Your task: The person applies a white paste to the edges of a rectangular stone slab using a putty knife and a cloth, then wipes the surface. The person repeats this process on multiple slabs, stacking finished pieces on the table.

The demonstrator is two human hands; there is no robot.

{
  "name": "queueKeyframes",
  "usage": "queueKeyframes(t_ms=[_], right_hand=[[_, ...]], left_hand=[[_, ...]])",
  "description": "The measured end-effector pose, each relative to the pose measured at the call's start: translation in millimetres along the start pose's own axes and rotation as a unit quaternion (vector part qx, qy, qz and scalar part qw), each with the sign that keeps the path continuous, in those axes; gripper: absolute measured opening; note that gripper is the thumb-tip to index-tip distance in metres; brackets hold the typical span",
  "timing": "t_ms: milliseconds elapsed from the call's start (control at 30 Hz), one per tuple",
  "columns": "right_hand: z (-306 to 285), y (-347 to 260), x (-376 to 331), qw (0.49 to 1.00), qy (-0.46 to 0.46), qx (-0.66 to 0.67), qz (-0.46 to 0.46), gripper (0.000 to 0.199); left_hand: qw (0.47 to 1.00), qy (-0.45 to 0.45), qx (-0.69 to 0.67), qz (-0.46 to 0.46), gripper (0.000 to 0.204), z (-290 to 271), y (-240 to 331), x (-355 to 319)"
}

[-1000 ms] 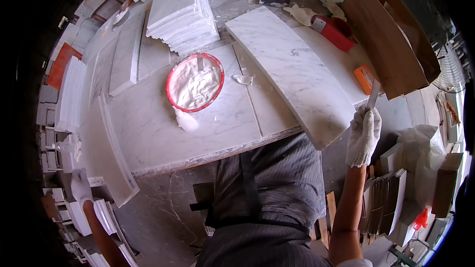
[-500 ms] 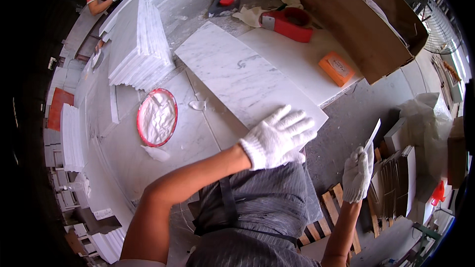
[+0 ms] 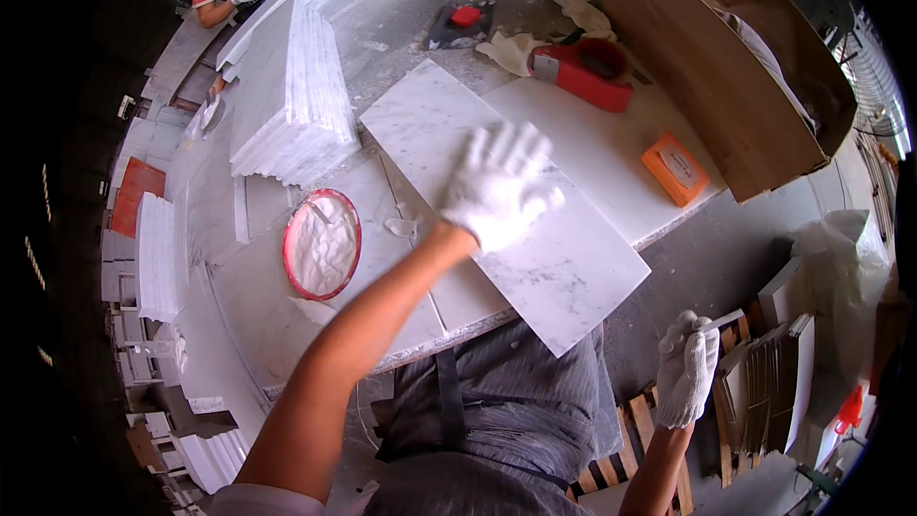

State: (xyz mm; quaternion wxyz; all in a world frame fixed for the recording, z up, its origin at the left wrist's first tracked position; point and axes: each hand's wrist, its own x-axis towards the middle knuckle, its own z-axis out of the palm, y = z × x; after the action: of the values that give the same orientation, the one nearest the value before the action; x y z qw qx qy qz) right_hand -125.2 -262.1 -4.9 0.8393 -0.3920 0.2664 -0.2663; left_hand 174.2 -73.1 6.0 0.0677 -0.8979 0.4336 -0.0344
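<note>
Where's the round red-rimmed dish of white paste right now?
In the head view, the red-rimmed dish sits left of centre on the worktable, just left of the marble slab and below the tile stack.

Single head-worn fisheye view, steeply downward and close over the worktable (image 3: 287,325), edges bowed.

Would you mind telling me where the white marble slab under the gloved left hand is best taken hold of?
Probably at its near corner, from the person's side: the marble slab lies flat, so only its edges offer grip, and that corner juts past the worktable edge. The left hand rests spread on top.
</note>
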Motion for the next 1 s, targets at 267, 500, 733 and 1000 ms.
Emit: queueKeyframes(t_ms=[267, 500, 733, 1000], right_hand=[[130.3, -10.9, 39.7, 0.968, -0.168, -0.175, -0.063, 0.017], [226.6, 49.8, 1.2, 0.888, -0.317, -0.334, 0.004, 0.025], [282.6, 128.9, -13.6, 0.745, -0.446, -0.446, -0.215, 0.017], [305.0, 158.2, -34.2, 0.704, -0.455, -0.500, -0.217, 0.017]], left_hand=[[0.930, 0.023, -0.289, 0.224, 0.070, -20.8, 140.6, -129.9], [0.902, 0.277, -0.323, -0.072, 0.035, -15.8, 78.1, -254.9], [0.763, 0.317, -0.262, -0.499, 0.032, -3.4, 14.6, -342.4], [0.747, 0.330, -0.177, -0.549, 0.062, 37.1, -30.0, -354.5]])
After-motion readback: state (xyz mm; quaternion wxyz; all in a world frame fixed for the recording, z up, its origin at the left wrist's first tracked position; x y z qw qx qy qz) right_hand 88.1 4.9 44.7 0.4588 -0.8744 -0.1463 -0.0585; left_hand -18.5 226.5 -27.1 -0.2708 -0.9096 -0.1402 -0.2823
